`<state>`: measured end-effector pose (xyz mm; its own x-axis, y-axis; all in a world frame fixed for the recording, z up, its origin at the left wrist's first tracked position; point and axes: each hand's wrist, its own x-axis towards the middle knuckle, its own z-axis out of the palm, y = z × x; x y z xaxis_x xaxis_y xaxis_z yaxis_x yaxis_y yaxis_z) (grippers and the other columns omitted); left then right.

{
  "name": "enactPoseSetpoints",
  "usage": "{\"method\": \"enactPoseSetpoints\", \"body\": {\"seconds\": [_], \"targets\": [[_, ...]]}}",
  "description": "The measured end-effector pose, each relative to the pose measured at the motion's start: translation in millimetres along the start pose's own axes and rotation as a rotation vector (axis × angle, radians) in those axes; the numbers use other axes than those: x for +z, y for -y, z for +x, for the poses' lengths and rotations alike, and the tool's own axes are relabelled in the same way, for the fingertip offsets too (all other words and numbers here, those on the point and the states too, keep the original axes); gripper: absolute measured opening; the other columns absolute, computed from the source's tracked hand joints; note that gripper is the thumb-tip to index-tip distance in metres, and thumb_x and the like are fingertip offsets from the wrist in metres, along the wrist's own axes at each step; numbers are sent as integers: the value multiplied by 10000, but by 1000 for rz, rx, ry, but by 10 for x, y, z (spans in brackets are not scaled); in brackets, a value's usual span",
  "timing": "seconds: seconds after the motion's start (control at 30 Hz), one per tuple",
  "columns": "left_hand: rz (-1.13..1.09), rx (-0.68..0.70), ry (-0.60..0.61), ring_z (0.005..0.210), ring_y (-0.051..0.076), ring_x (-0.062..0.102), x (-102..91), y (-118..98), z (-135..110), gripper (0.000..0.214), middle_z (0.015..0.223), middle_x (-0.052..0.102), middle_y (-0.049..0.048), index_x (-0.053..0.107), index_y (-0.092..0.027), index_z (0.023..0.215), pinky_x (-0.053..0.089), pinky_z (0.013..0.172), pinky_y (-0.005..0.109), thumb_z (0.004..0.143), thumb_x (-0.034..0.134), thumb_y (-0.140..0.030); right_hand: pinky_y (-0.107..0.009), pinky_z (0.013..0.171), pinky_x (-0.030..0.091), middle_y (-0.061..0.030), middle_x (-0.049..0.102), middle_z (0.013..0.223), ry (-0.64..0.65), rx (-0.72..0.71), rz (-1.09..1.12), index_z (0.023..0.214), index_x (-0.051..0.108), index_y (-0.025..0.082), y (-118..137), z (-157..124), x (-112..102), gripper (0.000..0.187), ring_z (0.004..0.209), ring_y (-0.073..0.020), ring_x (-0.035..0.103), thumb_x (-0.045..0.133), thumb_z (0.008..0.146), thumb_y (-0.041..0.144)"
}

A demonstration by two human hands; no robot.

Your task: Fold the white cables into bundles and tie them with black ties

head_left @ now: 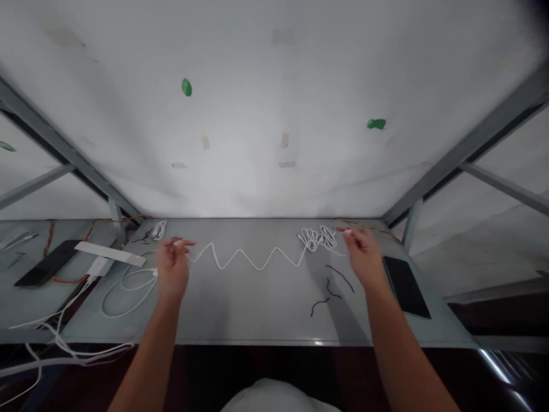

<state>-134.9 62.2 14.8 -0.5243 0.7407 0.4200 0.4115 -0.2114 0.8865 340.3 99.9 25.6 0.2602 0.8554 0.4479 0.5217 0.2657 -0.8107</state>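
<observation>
Across the middle of the grey tabletop (257,312), head view: a thin white cable (253,264) lay in a zigzag, gathered at its right end into a loose, tangled bundle (315,238). The left hand (172,268) was at the cable's left end, with its fingers (182,243) drawn narrow. The cable ran up to them, but whether they gripped it could not be told. The right hand (363,256) was just right of the bundle, with its fingers (348,232) also narrow; whether they held a strand could not be told.

The cable appeared light, limp and slightly springy, and was likely to slide easily on the smooth top. It seemed best taken near an end or by a single strand leading out of the bundle, not by the tangled loops.

Left of the cable lay a looser loop of white cable (128,292), a white power adapter (100,266), a white strip (109,253) and a black tablet (49,263). Right of it lay short black wires (332,289) and a second black tablet (405,286). Beyond it, green putty blobs (186,87) clung to a white wall.
</observation>
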Motion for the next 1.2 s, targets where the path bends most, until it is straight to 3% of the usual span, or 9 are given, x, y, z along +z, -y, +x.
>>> {"method": "enactPoseSetpoints", "body": {"seconds": [0.07,0.17,0.33,0.63,0.77,0.83,0.97,1.07,1.2], "targets": [[100,20,113,613,135,515,160,-139,-211,328,934,736,47,651,-215,1069,419,571,260,976,580,-521,-360,734,478,-78,673,924,158,-40,-26,991,816,232,154,-165,194,366,808,-221,610,615,927,530],[120,102,306,723,167,622,367,-225,-520,247,941,733,59,765,-229,939,516,690,301,912,672,-456,-372,751,499,-76,709,877,366,2,16,926,830,253,274,-449,481,287,773,-231,637,652,888,474],[-4,51,503,888,219,723,582,-278,-883,169,960,770,64,831,-284,931,582,841,360,896,722,-407,-398,803,516,-64,756,841,535,95,139,870,818,285,413,-850,848,157,792,-259,663,705,843,391],[-95,148,638,900,229,724,599,-602,-852,144,936,809,59,842,-311,974,591,873,389,918,735,-388,-362,855,515,-44,762,946,640,109,351,936,830,291,791,-850,877,158,891,-227,690,689,866,292],[-105,63,666,940,241,722,635,-598,-897,163,963,807,70,846,-304,967,581,914,405,894,752,-415,-363,859,521,-48,756,954,636,102,343,969,829,287,785,-859,892,173,903,-228,690,685,875,308],[-166,-72,588,968,244,722,626,-523,-900,195,991,801,82,842,-274,940,571,945,409,870,769,-440,-369,853,524,-54,756,950,622,112,335,947,828,286,715,-854,862,156,906,-237,688,706,866,340],[-410,-398,100,922,204,722,448,-158,-740,381,1003,767,67,789,-219,1067,567,925,390,825,777,-513,-371,741,538,-58,730,802,441,295,353,906,804,258,418,-774,682,229,741,-235,670,773,794,456],[-315,-475,-118,762,157,674,231,227,-558,458,965,728,46,755,-202,1132,559,790,341,788,771,-504,-339,632,510,-27,677,667,345,463,369,896,773,223,111,-671,538,321,598,-200,627,804,730,496],[154,-391,-67,682,185,616,105,592,-492,254,804,664,33,756,-180,1004,503,745,350,818,672,-331,-279,505,422,0,640,558,457,529,226,730,711,213,-257,-560,509,240,482,-153,556,797,663,427]]}}
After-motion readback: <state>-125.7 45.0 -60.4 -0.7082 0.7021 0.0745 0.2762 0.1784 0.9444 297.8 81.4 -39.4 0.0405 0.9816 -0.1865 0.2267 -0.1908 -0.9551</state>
